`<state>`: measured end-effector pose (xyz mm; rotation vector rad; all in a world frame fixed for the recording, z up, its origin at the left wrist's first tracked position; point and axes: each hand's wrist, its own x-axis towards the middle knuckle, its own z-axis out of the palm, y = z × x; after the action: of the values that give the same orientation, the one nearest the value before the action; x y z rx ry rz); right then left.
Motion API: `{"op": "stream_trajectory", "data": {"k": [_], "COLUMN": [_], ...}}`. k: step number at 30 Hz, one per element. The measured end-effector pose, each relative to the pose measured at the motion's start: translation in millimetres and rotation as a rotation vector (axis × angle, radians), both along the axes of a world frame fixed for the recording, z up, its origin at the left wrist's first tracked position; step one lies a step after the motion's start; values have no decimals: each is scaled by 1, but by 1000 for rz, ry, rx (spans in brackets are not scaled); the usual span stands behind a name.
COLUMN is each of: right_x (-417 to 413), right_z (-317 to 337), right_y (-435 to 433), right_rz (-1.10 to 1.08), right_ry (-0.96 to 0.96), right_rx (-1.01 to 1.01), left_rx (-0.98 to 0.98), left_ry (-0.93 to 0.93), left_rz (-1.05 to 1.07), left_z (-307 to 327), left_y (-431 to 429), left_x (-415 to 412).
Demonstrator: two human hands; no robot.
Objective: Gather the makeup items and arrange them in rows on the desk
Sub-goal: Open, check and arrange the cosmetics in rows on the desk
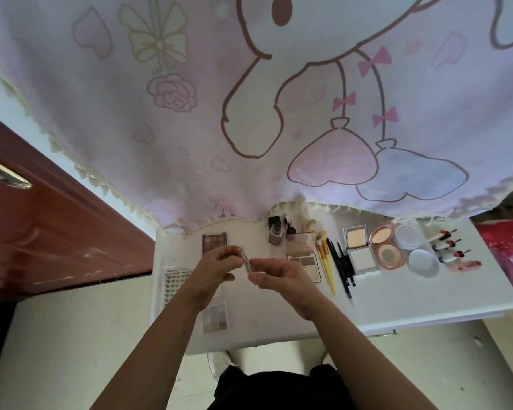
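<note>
Above the white desk (397,306), my left hand (216,267) and my right hand (274,275) both pinch one small clear stick-shaped makeup item (245,257), one hand at each end. Beneath my hands lie a brown eyeshadow palette (214,241), a pale palette (215,318) and a white lash tray (175,284). To the right sit bottles (277,232), an open palette (304,258), yellow brushes (326,261), black pencils (342,264), powder compacts (359,247), a pink round compact (387,247), round jars (415,247) and lipsticks (449,250).
A printed pink curtain (249,113) hangs over the back of the desk. A red-brown cabinet (42,226) stands at the left. Red fabric (504,241) lies past the desk's right edge. My legs (279,389) are below the front edge.
</note>
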<state>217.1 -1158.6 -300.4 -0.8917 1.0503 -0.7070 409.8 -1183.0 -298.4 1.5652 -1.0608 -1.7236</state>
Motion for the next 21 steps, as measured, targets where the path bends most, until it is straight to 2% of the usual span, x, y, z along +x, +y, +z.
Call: {"op": "stream_trajectory", "data": {"k": [6,21], "right_x": [0,0], "right_z": [-3,-3], "right_y": [3,2], "right_rz": [-6,-9], "right_ry": [17,148], "right_rx": [-5,-112], "left_rx": [-15,-20], "left_ry": [-27,69], "left_rz": [24,100], "left_z": [0,2], "left_y": [2,8], "left_x": [-6,-14]}}
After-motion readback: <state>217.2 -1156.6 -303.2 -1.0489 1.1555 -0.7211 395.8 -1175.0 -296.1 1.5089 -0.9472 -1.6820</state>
